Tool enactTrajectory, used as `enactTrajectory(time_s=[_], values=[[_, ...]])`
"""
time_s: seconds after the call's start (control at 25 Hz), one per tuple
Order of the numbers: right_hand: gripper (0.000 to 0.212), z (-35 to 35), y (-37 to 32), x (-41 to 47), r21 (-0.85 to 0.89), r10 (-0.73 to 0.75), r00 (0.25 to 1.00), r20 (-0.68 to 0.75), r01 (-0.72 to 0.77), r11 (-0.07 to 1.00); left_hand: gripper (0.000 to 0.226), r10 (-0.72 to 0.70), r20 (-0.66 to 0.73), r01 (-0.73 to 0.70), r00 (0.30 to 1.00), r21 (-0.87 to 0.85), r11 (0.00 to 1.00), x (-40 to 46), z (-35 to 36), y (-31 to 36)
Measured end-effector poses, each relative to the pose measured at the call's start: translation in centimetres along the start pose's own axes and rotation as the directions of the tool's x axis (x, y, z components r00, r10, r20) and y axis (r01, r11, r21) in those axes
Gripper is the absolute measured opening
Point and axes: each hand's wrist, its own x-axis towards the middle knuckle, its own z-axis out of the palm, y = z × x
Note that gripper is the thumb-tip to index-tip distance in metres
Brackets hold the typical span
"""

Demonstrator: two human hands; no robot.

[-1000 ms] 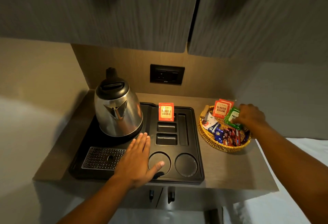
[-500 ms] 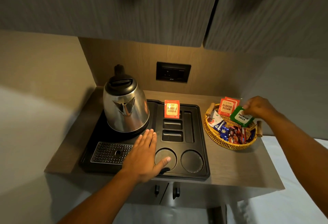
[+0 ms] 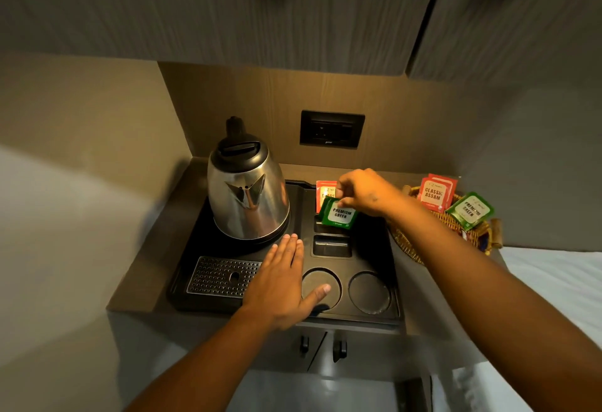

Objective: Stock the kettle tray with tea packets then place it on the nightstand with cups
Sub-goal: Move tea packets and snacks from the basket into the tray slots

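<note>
Our left hand [image 3: 280,284] lies flat and unclenched on the black tray [image 3: 374,248], beside the kettle [image 3: 247,196]. Our right hand [image 3: 365,191] pinches a green tea packet [image 3: 338,214] over the tray's middle slot. The basket [image 3: 410,248] sits rightmost.

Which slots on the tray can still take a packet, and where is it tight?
The slot in front of the green packet is bare, as is the right cup ring. The right hand holds that packet at the middle slot; the back one holds a red packet. The left hand overlaps the left ring.
</note>
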Motion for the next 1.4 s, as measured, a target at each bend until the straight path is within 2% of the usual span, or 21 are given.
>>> enactTrajectory(time_s=[0.16, 0.24, 0.32, 0.4, 0.44, 0.52, 0.6, 0.64, 0.72, 0.92, 1.0, 1.12, 1.16, 1.24, 1.32, 1.4], values=[[0.008, 2.4, 0.2, 2.1, 0.004, 0.021, 0.996, 0.086, -0.022, 1.0, 0.103, -0.001, -0.002, 0.001, 1.0, 0.004, 1.0, -0.1, -0.2, 0.1], [0.017, 2.2, 0.9, 2.1, 0.042, 0.046, 0.997, 0.068, -0.049, 0.998, 0.103, 0.001, -0.008, -0.001, 1.0, 0.0, 1.0, -0.2, -0.2, 0.1], [0.027, 0.8, 2.9, 0.5, 0.101, 0.09, 0.986, -0.138, -0.077, 0.992, 0.103, -0.004, -0.012, 0.003, 1.0, -0.012, 1.0, -0.2, -0.2, 0.1], [0.025, -1.0, 7.0, -1.7, 0.159, 0.208, 0.896, -0.392, -0.156, 0.975, 0.104, -0.009, -0.018, 0.009, 1.0, -0.02, 1.0, -0.2, -0.1, 0.1], [0.022, -1.7, 9.3, -2.9, 0.174, 0.294, 0.846, -0.445, -0.241, 0.955, 0.104, -0.009, -0.024, 0.008, 1.0, -0.021, 1.0, -0.2, -0.1, 0.1], [0.022, -2.4, 12.6, -4.6, 0.118, 0.472, 0.798, -0.375, -0.464, 0.878, 0.103, -0.004, -0.018, 0.003, 1.0, -0.018, 1.0, -0.2, -0.1, 0.1], [0.029, -1.6, 14.0, -4.9, 0.043, 0.57, 0.795, -0.208, -0.575, 0.817, 0.103, -0.004, -0.007, 0.004, 1.0, -0.014, 1.0, -0.1, -0.1, 0.1], [0.027, -1.1, 14.0, -4.7, 0.034, 0.577, 0.802, -0.155, -0.579, 0.815, 0.103, -0.009, -0.006, 0.009, 1.0, -0.015, 1.0, -0.1, -0.1, 0.1], [0.018, -0.3, 13.7, -4.2, 0.07, 0.565, 0.813, -0.139, -0.561, 0.825, 0.104, -0.009, -0.003, 0.009, 1.0, -0.017, 1.0, -0.1, -0.2, 0.2], [0.005, -1.3, 13.9, -5.8, 0.1, 0.57, 0.789, -0.231, -0.563, 0.82, 0.104, -0.014, 0.008, 0.014, 1.0, -0.018, 1.0, -0.1, -0.3, 0.2], [0.001, -2.4, 13.3, -7.1, 0.069, 0.501, 0.803, -0.323, -0.508, 0.859, 0.104, -0.014, 0.002, 0.014, 1.0, -0.022, 1.0, -0.1, -0.3, 0.1], [0.016, -2.0, 9.0, -8.0, 0.045, 0.313, 0.87, -0.382, -0.321, 0.946, 0.104, -0.013, 0.0, 0.013, 1.0, -0.019, 1.0, -0.2, -0.2, 0.2], [0.017, -1.2, 6.9, -7.7, 0.043, 0.25, 0.908, -0.335, -0.251, 0.967, 0.104, -0.011, -0.003, 0.011, 1.0, -0.019, 1.0, -0.2, -0.2, 0.2], [0.011, 1.5, 3.3, -6.5, -0.012, 0.14, 0.978, -0.152, -0.144, 0.99, 0.104, -0.005, 0.001, 0.005, 1.0, -0.027, 1.0, -0.2, -0.2, 0.1], [0.006, 4.5, 0.9, -5.2, -0.112, 0.12, 0.993, 0.02, -0.117, 0.987, 0.104, -0.01, 0.004, 0.01, 1.0, -0.026, 1.0, -0.2, -0.2, 0.1], [0.023, 6.0, 1.2, -4.9, -0.131, 0.167, 0.985, 0.043, -0.16, 0.978, 0.104, -0.015, 0.005, 0.015, 1.0, -0.025, 1.0, -0.2, -0.3, 0.2]])
